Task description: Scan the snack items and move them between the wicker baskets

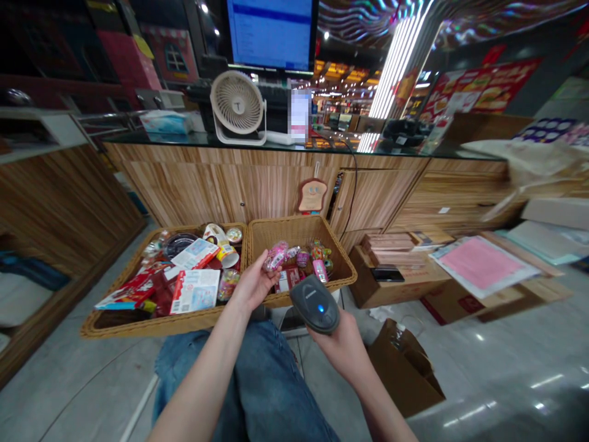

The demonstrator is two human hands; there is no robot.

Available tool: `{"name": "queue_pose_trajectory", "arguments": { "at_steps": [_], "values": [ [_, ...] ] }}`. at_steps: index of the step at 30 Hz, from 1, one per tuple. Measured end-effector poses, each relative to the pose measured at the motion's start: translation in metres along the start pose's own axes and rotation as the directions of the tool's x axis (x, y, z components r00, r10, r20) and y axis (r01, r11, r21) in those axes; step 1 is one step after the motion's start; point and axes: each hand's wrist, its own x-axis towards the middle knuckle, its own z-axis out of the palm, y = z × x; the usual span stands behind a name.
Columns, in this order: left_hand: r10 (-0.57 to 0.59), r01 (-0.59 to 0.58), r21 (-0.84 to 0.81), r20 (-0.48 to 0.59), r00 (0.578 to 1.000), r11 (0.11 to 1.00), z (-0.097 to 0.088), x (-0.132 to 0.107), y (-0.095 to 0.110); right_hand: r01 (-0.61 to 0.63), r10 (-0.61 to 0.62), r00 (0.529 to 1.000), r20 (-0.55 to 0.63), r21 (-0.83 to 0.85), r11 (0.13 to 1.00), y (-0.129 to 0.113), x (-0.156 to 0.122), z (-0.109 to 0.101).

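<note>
My left hand (256,281) is closed round a small pink packet of sweets (276,255), raised over the near edge of the right wicker basket (345,261). What exactly is inside the clear wrapping is too blurred to tell. My right hand (343,344) grips a dark barcode scanner (315,303) with a blue light glowing on top; its head points towards the packet and the basket. Several small wrapped items lie in that basket, among them a pink-and-white packet (319,271). The left wicker basket (151,331) is heaped with packets, tubs and flat cards.
Behind the baskets stands a wood-grain counter (197,184) with a white fan (238,104) and a monitor (271,34). Cardboard boxes (405,288) are stacked at the right, topped by a pink sheet (485,263). A brown paper bag (405,368) stands on the floor.
</note>
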Motion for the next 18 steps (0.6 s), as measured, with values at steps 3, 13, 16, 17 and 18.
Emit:
{"name": "queue_pose_trajectory", "arguments": {
  "at_steps": [3,13,16,17,18],
  "values": [
    [-0.011,0.011,0.002,0.067,0.998,1.000,-0.001,0.001,0.000,0.014,-0.014,1.000,0.019,-0.015,1.000,-0.003,0.002,-0.001],
    [0.050,-0.049,0.056,-0.029,0.998,0.997,0.003,-0.006,0.001,-0.028,0.028,1.000,0.000,0.001,1.000,0.000,-0.002,-0.001],
    [0.223,-0.220,0.120,-0.015,0.975,0.968,0.003,-0.017,0.007,-0.033,0.033,0.999,0.000,0.004,0.999,0.002,-0.003,-0.002],
    [0.291,-0.286,0.142,-0.011,0.957,0.948,0.001,-0.021,0.012,-0.029,0.029,1.000,0.004,0.008,1.000,0.003,-0.003,-0.002],
    [0.359,-0.351,0.168,-0.016,0.933,0.921,-0.003,-0.025,0.017,-0.026,0.026,1.000,0.007,0.013,1.000,0.004,-0.003,-0.002]
  ]
}}
